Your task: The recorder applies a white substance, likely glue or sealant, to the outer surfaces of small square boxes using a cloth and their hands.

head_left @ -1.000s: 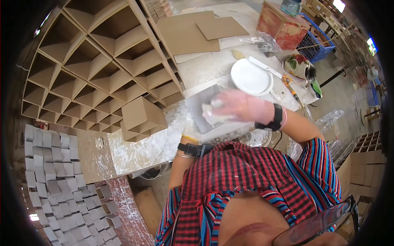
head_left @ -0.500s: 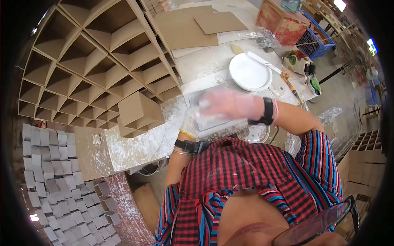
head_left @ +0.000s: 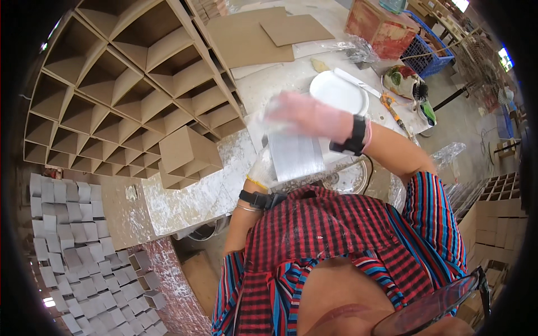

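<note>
A flat grey panel (head_left: 297, 157) with wet-looking white streaks lies on the worktable in front of me. My right hand (head_left: 308, 116), bare and blurred by motion, is over the panel's far edge. Its fingers look curled around something whitish that I cannot make out. My left hand (head_left: 261, 168), in a white glove with a yellow cuff, is at the panel's left edge; its fingers are hidden or blurred. Just beyond the right hand sits a round white lid or dish (head_left: 339, 92) holding white stuff. A white strip-shaped tool (head_left: 356, 83) rests across its rim.
A large cardboard compartment grid (head_left: 134, 84) stands at left, with an open cardboard box (head_left: 190, 154) beside it. Cardboard sheets (head_left: 252, 36) lie at the back. An orange-handled tool (head_left: 390, 106), a reddish box (head_left: 381, 28) and a blue crate (head_left: 428, 53) are at right. Many grey boxes (head_left: 73, 235) are stacked lower left.
My right hand has swept up and away from me across the panel, uncovering its streaked near part. My left hand stays at the left edge.
</note>
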`<state>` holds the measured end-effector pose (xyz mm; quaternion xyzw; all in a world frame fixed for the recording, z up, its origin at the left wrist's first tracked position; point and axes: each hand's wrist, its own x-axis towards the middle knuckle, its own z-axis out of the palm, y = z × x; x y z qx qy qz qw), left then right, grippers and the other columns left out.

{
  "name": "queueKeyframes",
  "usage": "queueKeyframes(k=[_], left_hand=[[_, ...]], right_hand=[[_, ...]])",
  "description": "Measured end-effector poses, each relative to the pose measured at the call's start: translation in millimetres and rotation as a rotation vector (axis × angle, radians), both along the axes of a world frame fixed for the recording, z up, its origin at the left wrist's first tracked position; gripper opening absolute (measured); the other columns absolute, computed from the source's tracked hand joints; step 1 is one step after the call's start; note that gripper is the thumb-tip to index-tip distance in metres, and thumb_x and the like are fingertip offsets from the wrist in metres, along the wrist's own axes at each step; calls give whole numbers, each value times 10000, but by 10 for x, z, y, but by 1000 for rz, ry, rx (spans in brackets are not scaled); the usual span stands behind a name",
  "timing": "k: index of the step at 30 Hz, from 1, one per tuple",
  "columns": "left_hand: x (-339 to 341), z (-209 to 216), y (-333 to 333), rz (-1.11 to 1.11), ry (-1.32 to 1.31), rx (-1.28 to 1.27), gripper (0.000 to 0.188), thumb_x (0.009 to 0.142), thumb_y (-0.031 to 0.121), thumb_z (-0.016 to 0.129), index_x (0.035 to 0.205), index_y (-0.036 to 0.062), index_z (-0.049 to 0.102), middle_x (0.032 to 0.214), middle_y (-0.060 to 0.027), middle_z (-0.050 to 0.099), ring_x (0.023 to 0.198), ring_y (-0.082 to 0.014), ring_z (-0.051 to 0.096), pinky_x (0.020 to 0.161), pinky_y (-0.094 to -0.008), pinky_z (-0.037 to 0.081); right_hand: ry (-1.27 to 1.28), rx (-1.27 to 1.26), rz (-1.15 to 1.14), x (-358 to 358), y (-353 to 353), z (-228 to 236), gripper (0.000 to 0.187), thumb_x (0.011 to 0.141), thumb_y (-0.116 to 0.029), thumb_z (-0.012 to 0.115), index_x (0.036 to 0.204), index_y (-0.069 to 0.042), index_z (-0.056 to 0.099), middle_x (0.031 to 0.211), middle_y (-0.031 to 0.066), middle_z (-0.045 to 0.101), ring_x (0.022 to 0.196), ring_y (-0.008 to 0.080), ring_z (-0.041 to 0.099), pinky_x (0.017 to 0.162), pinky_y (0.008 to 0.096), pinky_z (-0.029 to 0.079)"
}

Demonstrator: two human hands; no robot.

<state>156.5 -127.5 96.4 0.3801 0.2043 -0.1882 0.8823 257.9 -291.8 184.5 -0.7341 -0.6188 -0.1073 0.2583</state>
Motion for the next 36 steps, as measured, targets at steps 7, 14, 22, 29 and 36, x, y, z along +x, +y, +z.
queueKeyframes(k=[7, 14, 22, 29, 36], left_hand=[[52, -622, 266, -32, -408, -465, 343, 971, 192, 440, 1236, -10, 521, 1174, -134, 598, 1067, -241, 586, 926, -357, 481], [98, -603, 322, -72, -788, 935, 489, 1001, 341, 284, 1385, 54, 381, 1411, -154, 414, 1278, -327, 420, 1060, -488, 351], [96, -40, 251, 251, -185, -246, 485, 995, 359, 330, 1369, 59, 396, 1369, -154, 451, 1236, -307, 462, 1015, -450, 409], [167, -654, 269, -44, -479, -349, 451, 975, 314, 429, 1324, 28, 441, 1222, -153, 562, 1094, -279, 565, 897, -389, 506], [-45, -355, 254, 40, -229, -244, 445, 971, 304, 436, 1315, 23, 449, 1215, -153, 566, 1092, -279, 567, 896, -389, 506]], right_hand=[[341, 93, -387, 0, -298, 543, 505, 759, -50, 637, 1256, -84, 553, 1212, 214, 548, 1188, 363, 486, 1009, 393, 389], [312, 123, -458, -144, -376, 515, 497, 763, -50, 622, 1252, -39, 532, 1142, 193, 553, 1077, 356, 533, 950, 375, 415], [286, 110, -266, -221, -317, 401, 511, 731, -41, 667, 1233, -69, 570, 1112, 178, 581, 1054, 333, 549, 937, 392, 435], [34, -138, 188, -460, -64, 328, 561, 654, -62, 726, 1196, -129, 599, 1123, 143, 565, 1039, 338, 549, 850, 425, 470], [25, 67, -179, 135, -34, 173, 538, 724, -37, 672, 1243, -148, 584, 1090, 147, 570, 1018, 336, 553, 866, 414, 470]])
